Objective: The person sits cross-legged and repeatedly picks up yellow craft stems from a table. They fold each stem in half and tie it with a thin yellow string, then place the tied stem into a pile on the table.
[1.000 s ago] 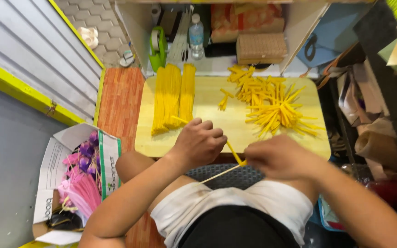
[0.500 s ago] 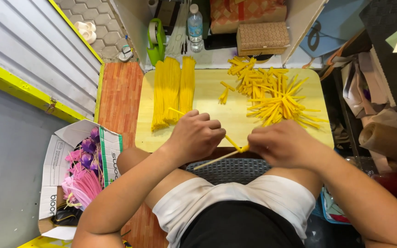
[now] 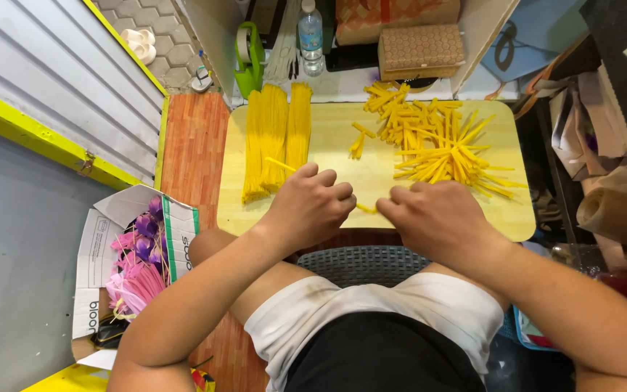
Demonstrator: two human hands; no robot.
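Observation:
My left hand [image 3: 312, 205] and my right hand [image 3: 437, 218] meet at the near edge of a yellow board [image 3: 335, 156], fingers closed. Between them shows a short bit of a thin yellow strip [image 3: 366, 209], pinched from both sides. A second yellow strip [image 3: 279, 164] sticks out past my left knuckles toward the far left. On the board's left lies a bundle of long yellow strips [image 3: 276, 138]. A loose pile of short cut yellow pieces [image 3: 433, 141] covers the right half.
An open cardboard box [image 3: 110, 239] with pink and purple pieces sits on the floor at left. Beyond the board stand a green tape dispenser [image 3: 250, 51], a water bottle [image 3: 310, 33] and a woven box [image 3: 421, 49]. Bags crowd the right side.
Both hands have come closer together over the board's near edge. The long stick slanting down from between them is no longer visible; only a short yellow bit shows.

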